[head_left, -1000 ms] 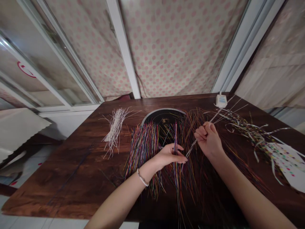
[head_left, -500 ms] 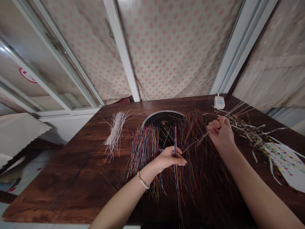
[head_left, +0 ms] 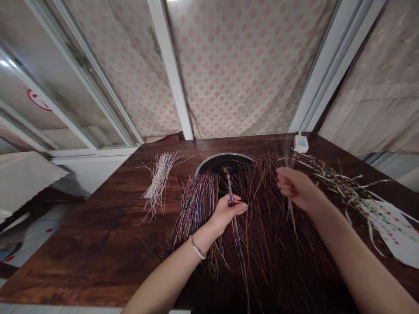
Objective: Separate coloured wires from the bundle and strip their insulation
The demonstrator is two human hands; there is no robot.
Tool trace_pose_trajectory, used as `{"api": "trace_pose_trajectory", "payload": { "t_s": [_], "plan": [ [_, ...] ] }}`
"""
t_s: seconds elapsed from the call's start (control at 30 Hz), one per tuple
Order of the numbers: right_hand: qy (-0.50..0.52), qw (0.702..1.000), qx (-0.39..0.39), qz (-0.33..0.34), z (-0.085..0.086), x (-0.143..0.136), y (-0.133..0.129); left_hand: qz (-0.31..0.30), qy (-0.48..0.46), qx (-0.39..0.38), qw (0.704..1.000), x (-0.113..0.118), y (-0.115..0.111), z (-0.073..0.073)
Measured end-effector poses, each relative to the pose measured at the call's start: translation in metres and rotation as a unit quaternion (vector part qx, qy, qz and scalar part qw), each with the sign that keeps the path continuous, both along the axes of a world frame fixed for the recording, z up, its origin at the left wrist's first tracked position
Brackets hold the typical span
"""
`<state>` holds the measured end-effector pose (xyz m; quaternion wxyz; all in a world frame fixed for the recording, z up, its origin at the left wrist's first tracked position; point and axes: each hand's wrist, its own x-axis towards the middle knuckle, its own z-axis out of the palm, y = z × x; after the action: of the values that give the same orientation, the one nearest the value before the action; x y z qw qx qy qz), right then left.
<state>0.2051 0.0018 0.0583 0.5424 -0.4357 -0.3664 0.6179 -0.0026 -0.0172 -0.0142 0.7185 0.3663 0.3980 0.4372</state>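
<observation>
My left hand (head_left: 231, 211) is closed around a thin bunch of coloured wires (head_left: 237, 237) that hangs down toward the table's near edge. To the right, my right hand (head_left: 293, 185) is closed on several thin white wires (head_left: 290, 209), which are blurred and stick out above and below the fist. Beneath the hands lies a black round tray (head_left: 209, 165) with a grey rim. A thick pile of coloured wires (head_left: 196, 200) rests over its left side, and a looser reddish-brown pile (head_left: 266, 192) covers its right side.
A bundle of white wires (head_left: 160, 176) lies left on the dark wooden table (head_left: 108, 226). At the right are a strip of multicoloured strands (head_left: 340, 185) and a dotted white sheet (head_left: 393, 226). A small white box (head_left: 300, 143) stands at the back edge.
My right hand has moved slightly left, and its white wires have swung from slanting to nearly upright. My left hand has shifted a little left and up with the coloured bunch.
</observation>
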Motion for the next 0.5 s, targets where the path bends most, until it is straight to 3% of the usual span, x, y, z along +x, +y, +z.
{"api": "trace_pose_trajectory", "payload": {
  "t_s": [0.17,0.3,0.4,0.5],
  "plan": [
    [-0.179,0.973,-0.071,0.127,-0.037,-0.054,-0.021,-0.009,-0.047,-0.042,0.998,-0.002,-0.001,0.006],
    [-0.278,0.952,0.015,0.125,-0.052,-0.066,-0.024,0.004,-0.038,-0.058,0.998,-0.002,0.000,0.005],
    [-0.331,0.927,0.106,0.142,-0.056,-0.065,-0.025,0.017,-0.017,-0.045,0.999,0.000,-0.001,0.004],
    [-0.384,0.901,0.139,0.149,-0.058,-0.066,-0.028,0.030,-0.001,-0.018,0.999,0.000,-0.001,0.005]
  ]
}}
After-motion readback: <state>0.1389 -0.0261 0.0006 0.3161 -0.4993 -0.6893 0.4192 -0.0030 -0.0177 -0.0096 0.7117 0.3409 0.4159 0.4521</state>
